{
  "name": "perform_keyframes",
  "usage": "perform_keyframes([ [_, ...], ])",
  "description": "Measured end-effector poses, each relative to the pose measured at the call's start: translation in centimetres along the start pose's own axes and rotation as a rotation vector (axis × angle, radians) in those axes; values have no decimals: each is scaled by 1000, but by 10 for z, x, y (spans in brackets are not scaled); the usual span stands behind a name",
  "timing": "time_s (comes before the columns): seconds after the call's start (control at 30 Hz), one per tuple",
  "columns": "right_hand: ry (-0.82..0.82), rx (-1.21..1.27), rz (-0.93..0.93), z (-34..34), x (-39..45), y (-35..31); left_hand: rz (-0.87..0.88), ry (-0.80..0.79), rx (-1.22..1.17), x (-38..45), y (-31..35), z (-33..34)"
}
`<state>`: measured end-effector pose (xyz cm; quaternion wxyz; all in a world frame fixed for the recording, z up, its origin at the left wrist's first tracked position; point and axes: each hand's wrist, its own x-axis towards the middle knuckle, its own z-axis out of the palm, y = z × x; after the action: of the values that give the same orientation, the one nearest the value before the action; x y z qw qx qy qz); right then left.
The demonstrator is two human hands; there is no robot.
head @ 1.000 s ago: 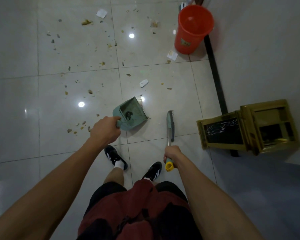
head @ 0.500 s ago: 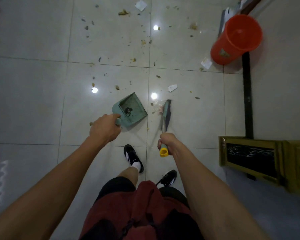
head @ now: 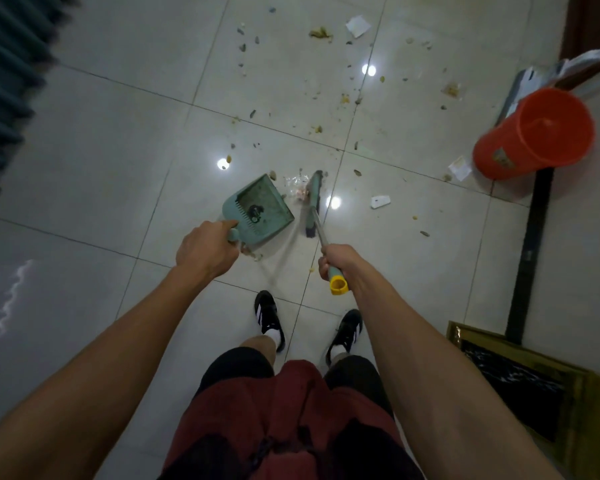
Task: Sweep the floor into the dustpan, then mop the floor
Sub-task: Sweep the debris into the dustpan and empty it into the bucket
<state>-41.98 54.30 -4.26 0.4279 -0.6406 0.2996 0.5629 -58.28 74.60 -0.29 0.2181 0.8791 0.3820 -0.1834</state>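
Left hand (head: 205, 249) grips green plastic dustpan (head: 258, 211) on pale tiled floor (head: 101, 161) | right hand (head: 340, 265) grips metal-handled green broom (head: 314, 202) just beside it | sweeping barely begun: scattered crumbs and paper scraps (head: 343, 98) remain beyond | mopping not started

Orange bucket (head: 534, 133) lying tilted at right, mouth open toward the camera, label on its side. Just left of its base, a small white paper scrap (head: 460, 167). Beyond the bucket, against the wall, pale papers or boards (head: 534, 77), blurred. A black strip (head: 530, 251) runs on the floor from the bucket's base toward a gold-framed dark panel (head: 520, 379). Far left of the bucket, dark pleated curtain (head: 4, 81)
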Motion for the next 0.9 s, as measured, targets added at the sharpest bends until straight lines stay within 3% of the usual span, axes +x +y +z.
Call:
perform_keyframes([
  [0.23, -39, -194, -102, -39, -15, -12, -172, 66, -67, -43, 41, 19],
  [0.5, -157, -614, -232, -104, -27, -10, -431, 160, -200, -131, 99, 57],
  [0.9, -237, -1054, -230, -119, -50, 42, -770, 261, -481, -279, 127, 160],
])
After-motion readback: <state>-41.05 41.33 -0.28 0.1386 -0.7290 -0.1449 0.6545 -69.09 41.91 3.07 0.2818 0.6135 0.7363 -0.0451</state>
